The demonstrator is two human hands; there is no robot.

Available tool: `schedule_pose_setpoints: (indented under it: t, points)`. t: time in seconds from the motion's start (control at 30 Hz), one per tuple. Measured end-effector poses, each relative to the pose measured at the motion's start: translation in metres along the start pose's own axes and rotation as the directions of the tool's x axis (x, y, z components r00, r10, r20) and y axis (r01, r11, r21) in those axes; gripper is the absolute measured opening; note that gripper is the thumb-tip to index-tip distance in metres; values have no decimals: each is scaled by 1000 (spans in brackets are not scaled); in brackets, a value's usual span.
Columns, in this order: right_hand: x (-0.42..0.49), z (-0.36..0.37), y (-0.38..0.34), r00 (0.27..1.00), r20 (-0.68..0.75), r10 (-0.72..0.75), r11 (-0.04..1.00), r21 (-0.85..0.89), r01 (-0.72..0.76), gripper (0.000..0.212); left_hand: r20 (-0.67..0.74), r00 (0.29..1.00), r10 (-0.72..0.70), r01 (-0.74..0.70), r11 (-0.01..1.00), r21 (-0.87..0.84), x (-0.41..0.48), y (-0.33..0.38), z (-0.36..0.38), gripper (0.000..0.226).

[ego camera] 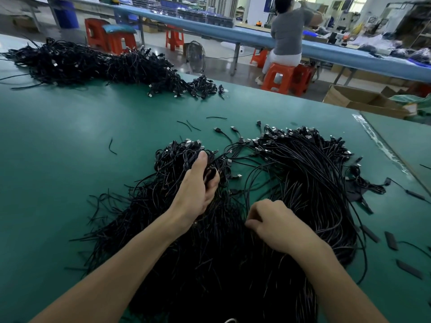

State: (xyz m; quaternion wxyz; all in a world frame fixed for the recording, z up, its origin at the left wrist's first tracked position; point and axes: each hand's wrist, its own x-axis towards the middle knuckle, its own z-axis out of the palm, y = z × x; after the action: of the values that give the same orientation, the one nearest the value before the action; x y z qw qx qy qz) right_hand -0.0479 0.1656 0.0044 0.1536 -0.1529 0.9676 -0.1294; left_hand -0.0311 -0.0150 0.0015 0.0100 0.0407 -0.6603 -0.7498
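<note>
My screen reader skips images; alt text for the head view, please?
Two hands work in a heap of black cables on a green table: the left hand grips a bunch, the right hand curls into strands. A second heap lies far left.

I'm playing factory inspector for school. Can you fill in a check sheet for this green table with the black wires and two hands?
Surface: green table, flat; clear tape strip along its right seam.
Job's things: near cable pile, black cables, plugs fanned at the far end.
Clutter: short offcuts at left; flat black pieces at right.
Grippers: left hand grips a bunch from the pile; right hand has fingers curled into it, hold hidden.
Cables: far cable pile heaped at the far left edge.
Surroundings: orange stools, seated person at a blue bench, cardboard box.
</note>
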Motion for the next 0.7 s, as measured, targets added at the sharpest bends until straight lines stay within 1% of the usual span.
schedule_pose_setpoints:
  t: [0.1,0.17,0.2,0.23,0.27,0.3,0.33,0.4,0.43,0.47,0.53,0.6,0.7]
  points:
    - [-6,-18,6,996,-66,-53,997,58,56,13,39,999,-2,0,999,46,-2,3,0,69]
    - [-10,-32,8,980,-190,-67,982,161,98,14,73,997,15,-21,996,88,-4,5,2,70]
    - [-11,-37,6,958,-281,-62,963,236,131,17,93,996,19,-29,993,111,-6,6,3,70]
    - [-11,-40,3,920,-388,-47,925,330,186,18,111,994,22,-36,991,129,-7,7,5,69]
    - [-12,-42,-1,873,-487,-25,866,426,262,17,132,991,31,-50,988,143,-9,8,8,65]
    - [-13,-44,-7,831,-557,-6,800,496,338,14,154,987,48,-71,987,146,-11,10,10,59]
    - [-14,-46,-14,806,-592,-9,745,534,401,11,175,982,75,-98,986,133,-13,12,13,49]
    - [-17,-46,-25,807,-583,-94,689,547,475,10,205,970,134,-145,989,42,-16,16,19,30]
    - [-19,-45,-28,822,-550,-148,687,540,485,12,216,964,157,-156,988,-19,-19,19,21,26]
    - [-21,-44,-30,837,-512,-194,693,531,486,14,221,958,181,-172,983,-58,-20,21,21,29]
    - [-24,-42,-33,849,-463,-255,694,523,494,18,206,950,235,-227,972,-61,-21,23,22,38]
    - [-26,-41,-34,839,-483,-251,664,545,512,21,179,945,275,-269,961,-59,-23,23,22,44]
    - [-25,-40,-34,842,-524,-129,610,628,484,19,106,949,296,-290,954,-71,-21,23,19,53]
